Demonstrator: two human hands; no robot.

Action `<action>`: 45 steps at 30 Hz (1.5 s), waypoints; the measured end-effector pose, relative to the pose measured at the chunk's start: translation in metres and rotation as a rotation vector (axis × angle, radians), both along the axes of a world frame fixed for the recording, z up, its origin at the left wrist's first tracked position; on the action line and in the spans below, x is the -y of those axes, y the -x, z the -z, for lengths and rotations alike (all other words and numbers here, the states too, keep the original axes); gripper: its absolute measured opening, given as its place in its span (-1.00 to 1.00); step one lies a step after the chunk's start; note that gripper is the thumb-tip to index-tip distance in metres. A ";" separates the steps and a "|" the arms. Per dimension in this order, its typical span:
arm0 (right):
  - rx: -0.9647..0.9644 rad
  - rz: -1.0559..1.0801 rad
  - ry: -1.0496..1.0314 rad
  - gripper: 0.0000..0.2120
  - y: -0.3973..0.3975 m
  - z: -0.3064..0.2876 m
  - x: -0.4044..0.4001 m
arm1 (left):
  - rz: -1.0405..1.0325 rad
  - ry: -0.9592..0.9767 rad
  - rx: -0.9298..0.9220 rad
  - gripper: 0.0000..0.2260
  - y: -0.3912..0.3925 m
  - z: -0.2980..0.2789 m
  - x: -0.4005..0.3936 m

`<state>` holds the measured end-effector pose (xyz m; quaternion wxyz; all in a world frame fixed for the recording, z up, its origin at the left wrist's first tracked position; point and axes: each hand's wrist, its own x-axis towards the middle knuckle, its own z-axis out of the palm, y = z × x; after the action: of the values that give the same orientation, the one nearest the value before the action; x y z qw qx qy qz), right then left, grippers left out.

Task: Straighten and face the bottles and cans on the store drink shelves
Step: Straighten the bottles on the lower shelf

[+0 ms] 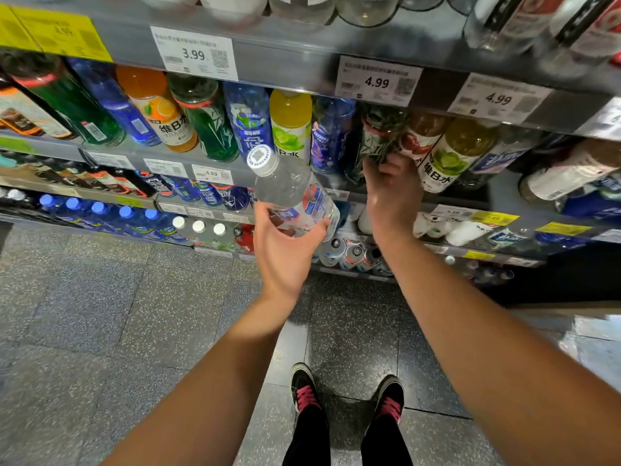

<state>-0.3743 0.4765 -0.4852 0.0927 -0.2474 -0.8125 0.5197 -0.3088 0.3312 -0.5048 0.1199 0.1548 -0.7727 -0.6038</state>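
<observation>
My left hand (285,250) grips a clear bottle (292,193) with a white cap and a red-and-blue label, held off the shelf and tilted with its cap toward me. My right hand (391,186) reaches up to the middle shelf, its fingers curled round the base of a dark bottle with a leaf-pattern label (381,132). Beside that bottle stand a red-labelled bottle (420,136) and a yellow-green lime bottle (450,156). To the left of it stand a blue bottle (331,136) and a yellow bottle (290,126).
The middle shelf rail (201,169) carries price tags. More tags hang on the upper shelf edge (376,80). Lower shelves hold blue-capped bottles (100,213) and white-capped bottles (198,230). Speckled floor tiles (100,314) and my two shoes (346,395) lie below.
</observation>
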 end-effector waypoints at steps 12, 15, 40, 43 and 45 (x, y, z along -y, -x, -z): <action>-0.089 -0.056 0.003 -0.46 -0.087 -0.031 -0.061 | 0.291 0.318 -0.204 -0.52 -0.006 -0.011 -0.104; -0.094 0.092 0.123 -0.41 -0.096 -0.033 -0.078 | 0.300 0.459 -0.281 -0.68 -0.010 -0.007 -0.140; -0.351 0.348 0.061 -0.34 -0.033 0.021 -0.248 | -0.207 0.144 -0.021 -0.44 0.069 0.018 -0.199; -0.377 0.351 0.042 -0.30 -0.025 0.022 -0.246 | -0.280 0.145 -0.035 -0.34 0.089 0.017 -0.194; -0.359 0.338 -0.018 -0.28 -0.021 0.021 -0.245 | -0.305 0.149 -0.047 -0.30 0.101 0.018 -0.187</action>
<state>-0.3537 0.7219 -0.5060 0.3234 -0.2827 -0.7346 0.5253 -0.4100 0.5181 -0.5225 0.2394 0.2467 -0.7798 -0.5232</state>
